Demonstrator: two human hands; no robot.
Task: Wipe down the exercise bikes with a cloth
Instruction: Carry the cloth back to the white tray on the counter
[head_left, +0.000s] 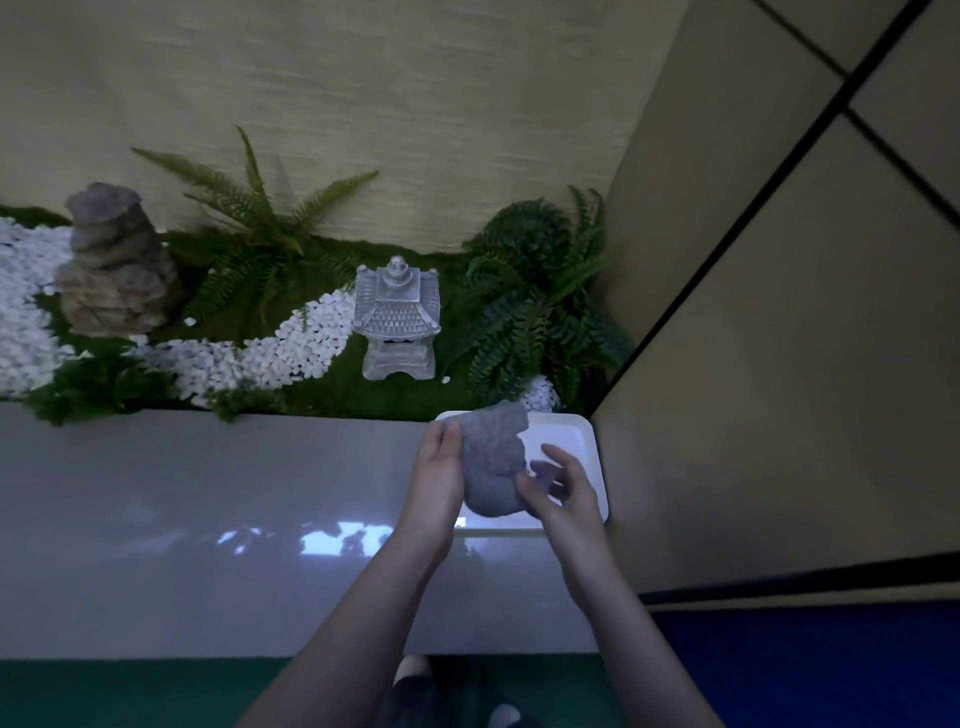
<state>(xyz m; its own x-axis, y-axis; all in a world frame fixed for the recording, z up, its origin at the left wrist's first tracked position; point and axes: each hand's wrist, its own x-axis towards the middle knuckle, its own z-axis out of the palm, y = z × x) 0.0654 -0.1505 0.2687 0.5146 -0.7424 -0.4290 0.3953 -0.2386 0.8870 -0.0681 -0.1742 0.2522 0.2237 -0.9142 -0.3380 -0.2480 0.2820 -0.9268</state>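
A grey textured cloth (488, 462) hangs bunched between both hands, just above a white tray (576, 431) on a glossy white ledge (208, 519). My left hand (439, 483) grips the cloth's left edge with fingers curled around it. My right hand (558, 491) pinches the lower right part of the cloth. No exercise bike is in view.
Behind the ledge lies a decorative garden bed with a stone lantern (397, 317), a layered rock (111, 265), ferns (535, 301) and white pebbles (291, 348). A beige wall panel (779, 364) stands at the right. Green and blue floor shows below, with my feet (410, 670).
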